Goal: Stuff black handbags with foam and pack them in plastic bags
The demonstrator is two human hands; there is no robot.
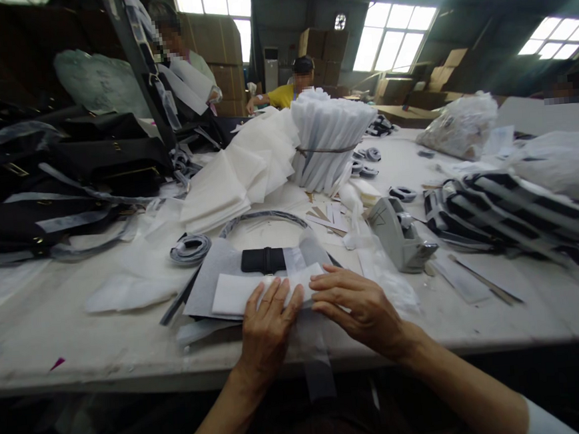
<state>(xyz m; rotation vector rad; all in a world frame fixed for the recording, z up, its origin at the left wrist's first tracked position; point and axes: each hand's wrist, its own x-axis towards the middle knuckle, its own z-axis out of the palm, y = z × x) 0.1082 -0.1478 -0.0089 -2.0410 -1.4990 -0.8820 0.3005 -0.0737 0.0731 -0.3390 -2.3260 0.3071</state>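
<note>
A black handbag lies on the table in front of me, with its wrapped handle loop (264, 216) pointing away. Thin white sheeting (204, 284) covers most of it, while a black strap tab (263, 260) shows in the middle. Across its near part lies a folded white foam strip (230, 294). My left hand (270, 315) presses flat on this strip with fingers spread. At the strip's right end, my right hand (356, 305) touches it with its fingers stretched out; its thumb is mostly hidden. A clear plastic strip (319, 368) hangs over the table edge between my wrists.
A tape dispenser (398, 235) stands to the right, near wrapped black straps (514, 212). Behind the bag are foam sheets (236, 174) and a tied foam bundle (331, 140). Black bags (109, 161) pile up left, beside a coiled strap (190, 249). Two people work across the table.
</note>
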